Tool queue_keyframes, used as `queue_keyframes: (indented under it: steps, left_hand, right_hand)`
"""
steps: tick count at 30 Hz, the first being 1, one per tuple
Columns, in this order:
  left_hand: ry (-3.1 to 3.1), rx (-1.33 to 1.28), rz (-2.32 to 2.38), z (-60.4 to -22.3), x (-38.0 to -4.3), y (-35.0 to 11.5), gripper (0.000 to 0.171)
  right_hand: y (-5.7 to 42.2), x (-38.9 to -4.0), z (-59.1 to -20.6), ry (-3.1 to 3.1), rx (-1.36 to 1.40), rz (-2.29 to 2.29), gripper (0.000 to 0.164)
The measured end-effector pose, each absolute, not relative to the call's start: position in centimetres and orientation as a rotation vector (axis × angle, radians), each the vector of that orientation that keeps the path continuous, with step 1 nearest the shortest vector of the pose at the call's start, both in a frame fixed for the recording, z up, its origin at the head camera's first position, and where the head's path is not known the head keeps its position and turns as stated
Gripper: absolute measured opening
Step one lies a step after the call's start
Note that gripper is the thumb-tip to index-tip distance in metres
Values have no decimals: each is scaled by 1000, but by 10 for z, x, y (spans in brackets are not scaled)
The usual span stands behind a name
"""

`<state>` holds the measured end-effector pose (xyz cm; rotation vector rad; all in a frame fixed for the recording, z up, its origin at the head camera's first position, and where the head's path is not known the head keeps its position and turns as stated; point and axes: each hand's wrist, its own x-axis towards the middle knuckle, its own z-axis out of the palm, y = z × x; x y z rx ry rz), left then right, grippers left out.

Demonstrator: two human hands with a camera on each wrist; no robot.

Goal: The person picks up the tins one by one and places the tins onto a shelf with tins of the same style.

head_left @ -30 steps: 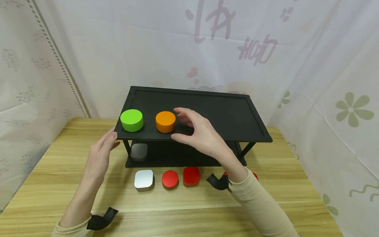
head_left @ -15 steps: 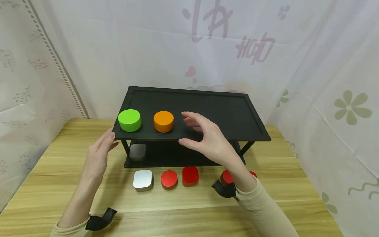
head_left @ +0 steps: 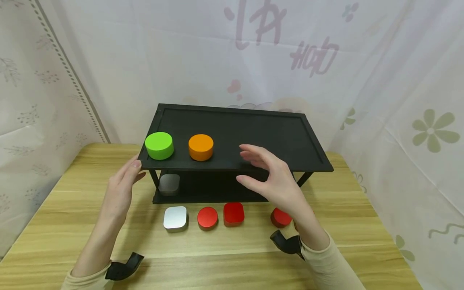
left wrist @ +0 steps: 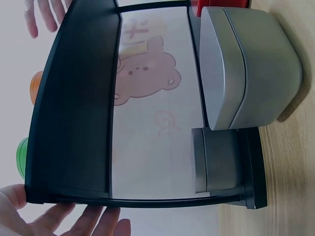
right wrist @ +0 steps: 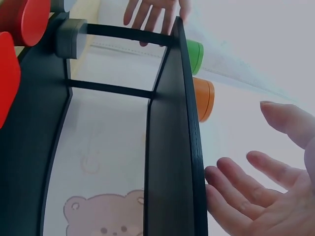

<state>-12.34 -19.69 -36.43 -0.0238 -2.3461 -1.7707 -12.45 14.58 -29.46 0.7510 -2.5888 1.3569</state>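
At the front left corner of a black two-tier shelf, my left hand grips the top board, thumb on the corner and fingers along its side edge. A green round tin stands on the top board near that corner, with an orange round tin to its right. My right hand holds nothing; its thumb and fingers are spread apart over the board's front edge, right of the orange tin. On the lower board, at its left end, sits a grey square tin.
In front of the shelf, on the wooden table, stand a silver square tin, a red round tin and a red square tin. Another red round tin is farther right, beside my right forearm. A printed white cloth hangs behind.
My right hand has moved right, away from the orange tin, its fingers still spread. The left hand keeps its grip on the shelf corner, and the tins stay where they were.
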Motion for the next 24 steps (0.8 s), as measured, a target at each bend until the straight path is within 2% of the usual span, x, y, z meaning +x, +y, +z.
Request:
queue_keyframes:
  steps: [4,11,24]
  left_hand:
    - [-2380,5,-1764,-365,-123,-197,50]
    - [-2396,29,-1765,-364,-123,-196,50]
    - [-2385,2,-1733,-363,-124,-196,49]
  right_hand:
    - [156,-117,-297,-2546,724,1361,58]
    - [163,-94,-280,-2520,614,1432,54]
    - [188,-91,-300,-2594,541,1389,45]
